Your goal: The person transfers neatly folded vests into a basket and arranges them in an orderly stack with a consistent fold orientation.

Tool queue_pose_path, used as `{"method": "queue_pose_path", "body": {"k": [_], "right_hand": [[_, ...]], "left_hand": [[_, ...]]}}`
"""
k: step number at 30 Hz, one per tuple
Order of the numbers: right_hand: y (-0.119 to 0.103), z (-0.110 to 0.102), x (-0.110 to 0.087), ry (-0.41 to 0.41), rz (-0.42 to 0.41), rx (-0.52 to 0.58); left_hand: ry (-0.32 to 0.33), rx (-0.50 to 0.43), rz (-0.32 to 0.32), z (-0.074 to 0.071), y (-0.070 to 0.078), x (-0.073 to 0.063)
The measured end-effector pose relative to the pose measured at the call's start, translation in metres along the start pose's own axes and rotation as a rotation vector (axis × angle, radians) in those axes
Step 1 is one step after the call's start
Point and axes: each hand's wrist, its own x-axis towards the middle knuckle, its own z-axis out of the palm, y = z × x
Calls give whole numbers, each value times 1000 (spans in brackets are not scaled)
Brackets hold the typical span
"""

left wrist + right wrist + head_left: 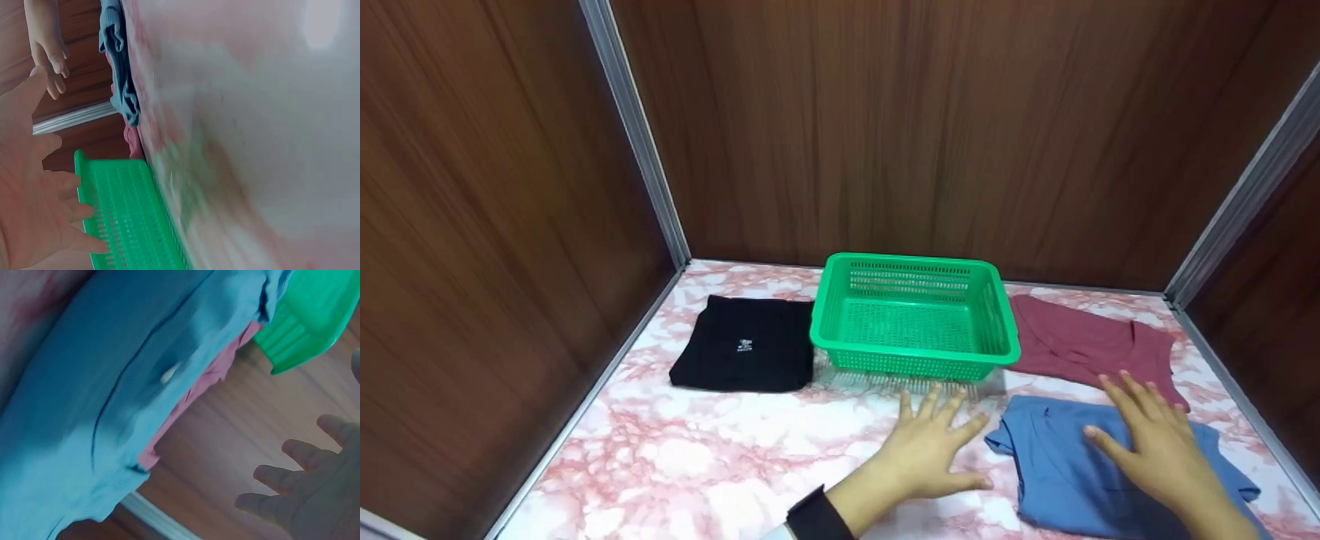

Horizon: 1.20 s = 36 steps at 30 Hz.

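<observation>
Blue shirt [1065,465] at the near right, beneath my right hand [1159,446]
My left hand [928,452] hovers left of it; both hands are spread wide, fingers apart (gripping nothing); the green basket [911,352] stands farther off, between maroon shirt [1084,337] at right and black garment [765,326] at left

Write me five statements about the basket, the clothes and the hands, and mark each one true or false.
1. The green basket stands between the black garment and the maroon garment. True.
2. The maroon garment lies inside the green basket. False: it lies on the table beside it.
3. The right hand is above the blue garment, holding nothing. True.
4. Both hands grip the green basket. False: the right hand is empty, and the left hand also holds nothing, its fingers spread.
5. The blue garment lies farther from the back wall than the maroon garment. True.
</observation>
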Motion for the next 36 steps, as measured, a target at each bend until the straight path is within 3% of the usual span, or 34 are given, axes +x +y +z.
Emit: {"method": "queue_pose_path", "body": {"k": [4,10,15,22,29,36], "right_hand": [[17,-2,-3,26,9,-12],[33,-1,-7,-58,86,-38],[45,-3,-10,-73,100,-48],[58,-6,-9,-147,123,-93],[67,-5,-9,-151,76,-111],[72,-7,-10,-207,71,-72]], "left_hand": [[-8,1,25,4,7,2],[-65,-8,85,10,13,4],[-134,-24,159,13,21,10],[-187,57,253,14,33,20],[-240,82,268,11,43,34],[-312,108,289,17,50,43]]}}
